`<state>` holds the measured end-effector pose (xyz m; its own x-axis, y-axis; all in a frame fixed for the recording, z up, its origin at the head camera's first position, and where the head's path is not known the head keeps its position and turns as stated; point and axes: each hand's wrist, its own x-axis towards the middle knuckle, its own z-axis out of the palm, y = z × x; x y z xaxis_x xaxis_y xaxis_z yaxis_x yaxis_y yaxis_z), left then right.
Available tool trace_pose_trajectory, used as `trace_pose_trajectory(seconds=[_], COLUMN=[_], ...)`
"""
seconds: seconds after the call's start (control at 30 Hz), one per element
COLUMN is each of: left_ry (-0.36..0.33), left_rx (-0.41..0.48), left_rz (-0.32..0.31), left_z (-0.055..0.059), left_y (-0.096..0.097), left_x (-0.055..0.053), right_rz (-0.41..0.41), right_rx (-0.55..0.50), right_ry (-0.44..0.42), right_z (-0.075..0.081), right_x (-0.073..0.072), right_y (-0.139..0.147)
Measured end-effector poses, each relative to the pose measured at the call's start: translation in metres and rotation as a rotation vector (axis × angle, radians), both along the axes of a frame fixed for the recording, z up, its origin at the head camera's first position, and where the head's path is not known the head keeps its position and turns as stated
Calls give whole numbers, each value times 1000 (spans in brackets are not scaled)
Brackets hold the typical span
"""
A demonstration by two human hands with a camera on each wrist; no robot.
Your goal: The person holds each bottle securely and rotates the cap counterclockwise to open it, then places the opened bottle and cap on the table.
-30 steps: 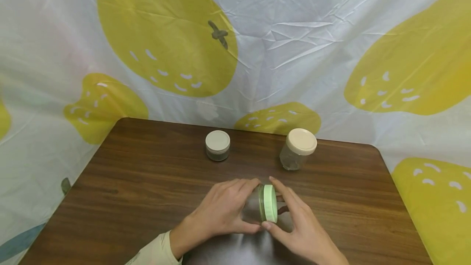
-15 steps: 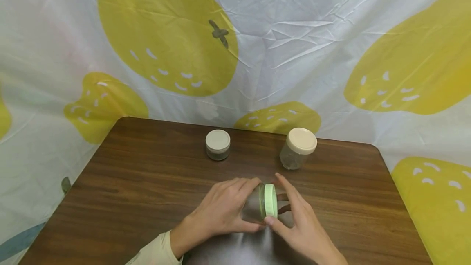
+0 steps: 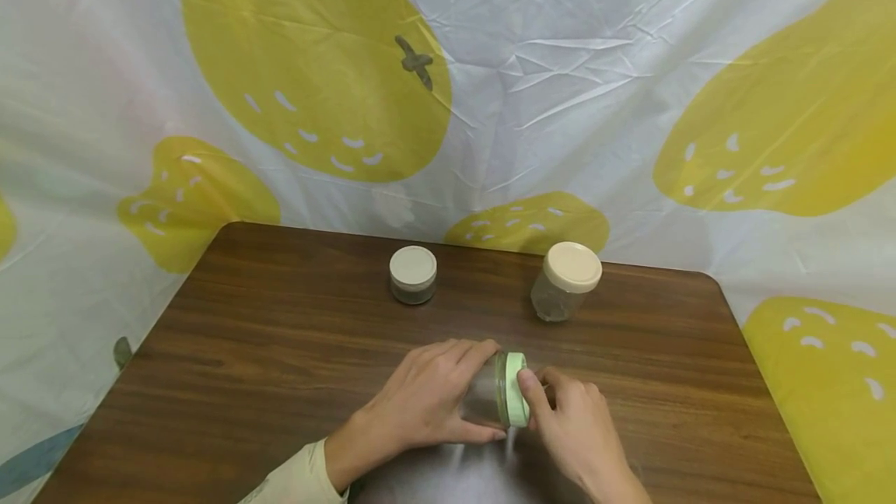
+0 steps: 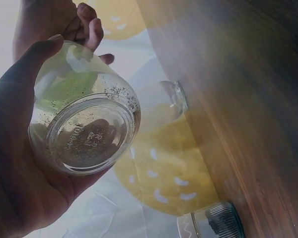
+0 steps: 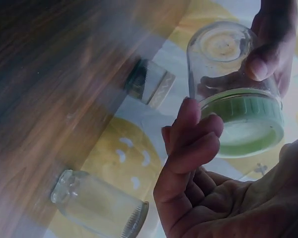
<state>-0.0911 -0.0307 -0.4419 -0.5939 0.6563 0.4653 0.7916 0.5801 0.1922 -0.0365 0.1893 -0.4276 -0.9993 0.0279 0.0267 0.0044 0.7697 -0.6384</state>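
My left hand (image 3: 427, 395) grips a clear glass jar (image 4: 89, 124), which lies tilted on its side above the table. Its pale green screw lid (image 3: 516, 389) faces right. The base of the jar, with raised lettering, shows in the left wrist view. At the lid, my right hand (image 3: 577, 426) has its fingers curled; its thumb rests on the lid's edge, and its fingertips (image 5: 188, 106) lie by the opposite side in the right wrist view. The finger contact behind the lid is partly hidden in the head view.
A short jar with a white lid (image 3: 413, 267) stands at the back of the brown wooden table (image 3: 280, 333). To its right is a taller glass jar with a cream lid (image 3: 572, 269). Behind hangs a lemon-print cloth (image 3: 546, 123).
My right hand's spread fingers have curled in at the green lid, and its thumb has moved up along the edge. The left hand keeps its grip on the jar.
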Motion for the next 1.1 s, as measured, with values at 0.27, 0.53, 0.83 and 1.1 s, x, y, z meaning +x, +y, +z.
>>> trace_pose_trajectory(seconds=[0.27,0.53,0.83,1.1], left_ry=[-5,8,3,7], left_rx=[-20,-25,-17,-33], left_rz=[7,17,22,30], left_z=[0,0,0,-1], left_y=[1,0,0,-1], left_x=[-1,-3,-5,-6], right_rz=[8,69,175,264], right_rx=[8,-20,-13,11], right_ry=[59,114,222,310], right_z=[-2,-5,-11,-16], right_x=[-3,-2,-2,-5], right_y=[-6,-5,-2,4])
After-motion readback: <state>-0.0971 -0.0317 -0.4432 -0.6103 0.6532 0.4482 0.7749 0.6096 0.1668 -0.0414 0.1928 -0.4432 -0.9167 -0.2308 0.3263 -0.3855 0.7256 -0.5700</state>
